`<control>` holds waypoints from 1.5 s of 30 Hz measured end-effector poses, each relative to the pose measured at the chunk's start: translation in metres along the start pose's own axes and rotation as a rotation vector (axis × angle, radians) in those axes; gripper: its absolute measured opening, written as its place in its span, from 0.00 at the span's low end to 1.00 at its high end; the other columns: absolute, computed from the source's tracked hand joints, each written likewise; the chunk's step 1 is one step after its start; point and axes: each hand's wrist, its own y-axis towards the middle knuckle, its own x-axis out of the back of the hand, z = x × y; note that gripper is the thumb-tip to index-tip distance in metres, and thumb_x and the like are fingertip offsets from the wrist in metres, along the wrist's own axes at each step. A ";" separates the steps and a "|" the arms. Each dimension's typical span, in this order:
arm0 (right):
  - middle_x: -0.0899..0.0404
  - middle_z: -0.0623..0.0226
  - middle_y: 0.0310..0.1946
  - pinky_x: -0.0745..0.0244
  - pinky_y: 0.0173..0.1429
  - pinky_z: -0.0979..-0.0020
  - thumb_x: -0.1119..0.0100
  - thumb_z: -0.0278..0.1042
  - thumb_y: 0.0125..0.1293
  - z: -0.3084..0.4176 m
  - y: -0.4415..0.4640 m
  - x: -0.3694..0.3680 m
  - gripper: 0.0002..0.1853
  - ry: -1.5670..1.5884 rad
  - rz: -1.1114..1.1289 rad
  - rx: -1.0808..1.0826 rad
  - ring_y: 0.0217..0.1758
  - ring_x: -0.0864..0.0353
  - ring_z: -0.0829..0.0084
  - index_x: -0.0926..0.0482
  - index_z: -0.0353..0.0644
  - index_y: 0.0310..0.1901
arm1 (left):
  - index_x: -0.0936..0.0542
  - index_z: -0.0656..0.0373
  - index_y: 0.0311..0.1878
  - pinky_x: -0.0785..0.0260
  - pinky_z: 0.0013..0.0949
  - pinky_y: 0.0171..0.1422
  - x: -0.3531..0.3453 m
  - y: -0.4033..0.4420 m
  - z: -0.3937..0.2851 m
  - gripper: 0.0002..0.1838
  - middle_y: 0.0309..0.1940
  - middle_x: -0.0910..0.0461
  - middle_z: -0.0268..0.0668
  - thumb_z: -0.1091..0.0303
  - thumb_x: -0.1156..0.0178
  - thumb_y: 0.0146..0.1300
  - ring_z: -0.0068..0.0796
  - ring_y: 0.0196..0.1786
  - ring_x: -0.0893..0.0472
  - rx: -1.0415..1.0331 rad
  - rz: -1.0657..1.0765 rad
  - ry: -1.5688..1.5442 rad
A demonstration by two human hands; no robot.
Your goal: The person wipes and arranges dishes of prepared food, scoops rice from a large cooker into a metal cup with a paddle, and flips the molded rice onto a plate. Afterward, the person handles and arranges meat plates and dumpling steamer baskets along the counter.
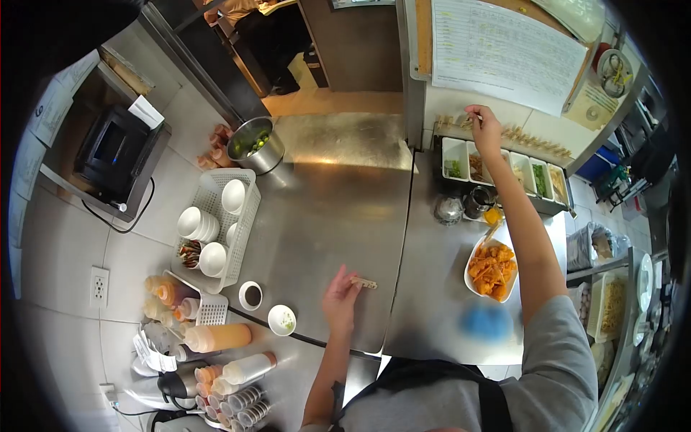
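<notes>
My left hand point(338, 299) is over the steel counter, its fingers closed on a wooden clothespin point(366, 283). My right hand point(485, 128) reaches forward to the wall, beside a row of clothespins point(536, 140) clipped above the topping containers. Its fingertips are pinched together; whether a clothespin is between them is too small to tell. Under my right forearm stands a white bowl of orange, sauce-coated food point(491, 271). Left of my left hand are a small white cup with green bits point(281, 320) and a cup of dark sauce point(250, 295).
A topping rack point(455, 160) stands at the back right, with jars point(448, 210) before it. On the left are a basket of white bowls point(248, 216), a metal pot point(256, 146) and several sauce bottles point(248, 368). A blurred blue thing point(486, 321) lies near my body.
</notes>
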 end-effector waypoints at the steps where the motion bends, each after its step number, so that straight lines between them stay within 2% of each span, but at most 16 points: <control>1: 0.19 0.58 0.35 0.26 0.39 0.70 0.46 0.19 0.64 -0.005 -0.001 -0.004 0.07 -0.009 0.015 0.037 0.34 0.21 0.66 0.20 0.38 0.39 | 0.34 0.64 0.68 0.29 0.29 0.58 -0.007 -0.001 -0.004 0.31 0.52 0.22 0.45 0.84 0.40 0.60 0.26 0.50 0.21 -0.007 0.005 -0.009; 7: 0.21 0.54 0.38 0.26 0.46 0.61 0.43 0.19 0.59 -0.036 -0.010 -0.024 0.08 -0.042 0.084 0.205 0.40 0.21 0.55 0.21 0.39 0.40 | 0.54 0.55 0.76 0.28 0.27 0.56 -0.050 0.001 -0.032 0.43 0.57 0.26 0.49 0.83 0.43 0.63 0.25 0.48 0.20 -0.139 0.087 0.242; 9: 0.22 0.55 0.40 0.26 0.46 0.60 0.41 0.21 0.58 -0.023 -0.008 -0.021 0.08 0.001 0.074 0.124 0.41 0.22 0.55 0.20 0.40 0.40 | 0.64 0.50 0.76 0.27 0.28 0.53 -0.073 0.002 -0.045 0.49 0.59 0.29 0.49 0.82 0.41 0.62 0.26 0.47 0.19 -0.182 0.088 0.216; 12: 0.22 0.56 0.42 0.26 0.45 0.61 0.37 0.27 0.57 0.031 -0.024 0.004 0.08 -0.143 -0.035 0.362 0.41 0.22 0.53 0.19 0.41 0.40 | 0.76 0.45 0.74 0.25 0.28 0.49 -0.099 0.009 -0.050 0.58 0.63 0.33 0.49 0.82 0.40 0.60 0.26 0.44 0.19 -0.262 0.112 0.241; 13: 0.20 0.59 0.43 0.26 0.47 0.65 0.35 0.33 0.60 0.036 -0.040 0.010 0.10 -0.070 0.139 0.213 0.42 0.20 0.60 0.19 0.41 0.42 | 0.80 0.43 0.73 0.25 0.28 0.48 -0.105 0.012 -0.049 0.60 0.64 0.35 0.49 0.83 0.40 0.60 0.26 0.43 0.18 -0.291 0.129 0.256; 16: 0.17 0.63 0.41 0.25 0.50 0.71 0.37 0.43 0.64 0.092 -0.093 0.043 0.17 0.453 0.970 -0.380 0.44 0.20 0.75 0.18 0.39 0.47 | 0.82 0.41 0.72 0.24 0.29 0.47 -0.126 0.018 -0.052 0.62 0.66 0.38 0.50 0.86 0.41 0.58 0.28 0.43 0.18 -0.356 0.270 0.434; 17: 0.17 0.61 0.41 0.24 0.47 0.72 0.36 0.44 0.63 0.106 -0.105 0.056 0.19 0.375 1.102 -0.217 0.43 0.19 0.75 0.18 0.38 0.48 | 0.82 0.42 0.72 0.24 0.29 0.48 -0.135 0.019 -0.053 0.61 0.66 0.38 0.51 0.86 0.42 0.58 0.29 0.43 0.17 -0.375 0.319 0.476; 19: 0.16 0.61 0.39 0.23 0.44 0.72 0.34 0.41 0.61 0.119 -0.125 0.072 0.17 0.463 1.147 -0.143 0.41 0.18 0.75 0.17 0.37 0.46 | 0.83 0.42 0.72 0.24 0.29 0.49 -0.153 0.017 -0.057 0.61 0.66 0.38 0.52 0.86 0.42 0.58 0.30 0.43 0.17 -0.424 0.434 0.555; 22: 0.15 0.62 0.36 0.22 0.42 0.72 0.33 0.36 0.60 0.113 -0.125 0.096 0.14 0.574 1.133 -0.349 0.37 0.17 0.74 0.16 0.36 0.44 | 0.84 0.42 0.71 0.24 0.30 0.50 -0.176 0.013 -0.057 0.61 0.66 0.39 0.52 0.86 0.43 0.58 0.31 0.44 0.16 -0.468 0.569 0.581; 25: 0.15 0.63 0.33 0.22 0.43 0.73 0.33 0.30 0.58 0.114 -0.108 0.128 0.10 0.378 1.129 -0.223 0.35 0.16 0.74 0.15 0.39 0.41 | 0.83 0.42 0.72 0.25 0.32 0.52 -0.198 0.010 -0.055 0.63 0.67 0.38 0.51 0.85 0.40 0.57 0.32 0.45 0.16 -0.425 0.590 0.526; 28: 0.15 0.63 0.34 0.22 0.43 0.73 0.33 0.29 0.57 0.092 -0.092 0.149 0.09 0.253 0.980 -0.090 0.36 0.16 0.74 0.14 0.40 0.41 | 0.72 0.45 0.76 0.27 0.34 0.56 -0.221 0.001 -0.055 0.61 0.67 0.38 0.49 0.84 0.36 0.54 0.34 0.48 0.17 -0.514 0.561 0.578; 31: 0.14 0.63 0.39 0.22 0.42 0.71 0.37 0.31 0.61 0.059 -0.043 0.157 0.08 0.051 0.669 -0.082 0.36 0.15 0.70 0.15 0.40 0.39 | 0.48 0.51 0.76 0.29 0.36 0.59 -0.223 -0.009 -0.056 0.49 0.65 0.35 0.46 0.80 0.33 0.54 0.34 0.50 0.18 -0.677 0.441 0.645; 33: 0.15 0.61 0.37 0.22 0.43 0.68 0.37 0.34 0.61 0.017 -0.008 0.143 0.08 -0.145 0.417 0.007 0.36 0.16 0.63 0.15 0.42 0.39 | 0.36 0.54 0.69 0.29 0.33 0.56 -0.210 -0.022 -0.048 0.37 0.60 0.30 0.44 0.77 0.34 0.56 0.33 0.52 0.20 -0.550 0.450 0.709; 36: 0.16 0.60 0.33 0.23 0.44 0.63 0.38 0.35 0.60 -0.022 0.017 0.115 0.09 -0.187 0.353 0.234 0.37 0.19 0.58 0.15 0.43 0.40 | 0.23 0.58 0.58 0.28 0.30 0.52 -0.185 -0.051 -0.022 0.22 0.50 0.23 0.39 0.75 0.36 0.59 0.29 0.48 0.20 -0.394 0.447 0.745; 42: 0.17 0.60 0.31 0.26 0.47 0.57 0.36 0.40 0.58 -0.084 0.015 0.066 0.13 -0.424 0.306 0.342 0.42 0.21 0.55 0.16 0.44 0.43 | 0.20 0.59 0.54 0.28 0.27 0.48 -0.137 -0.113 0.048 0.15 0.37 0.19 0.37 0.74 0.41 0.63 0.25 0.39 0.19 -0.130 0.326 0.609; 45: 0.17 0.60 0.30 0.25 0.47 0.57 0.35 0.41 0.57 -0.058 0.007 0.083 0.14 -0.421 0.226 0.401 0.41 0.20 0.55 0.18 0.45 0.44 | 0.20 0.60 0.53 0.28 0.26 0.46 -0.131 -0.130 0.052 0.13 0.35 0.19 0.36 0.71 0.45 0.68 0.22 0.38 0.20 -0.021 0.243 0.527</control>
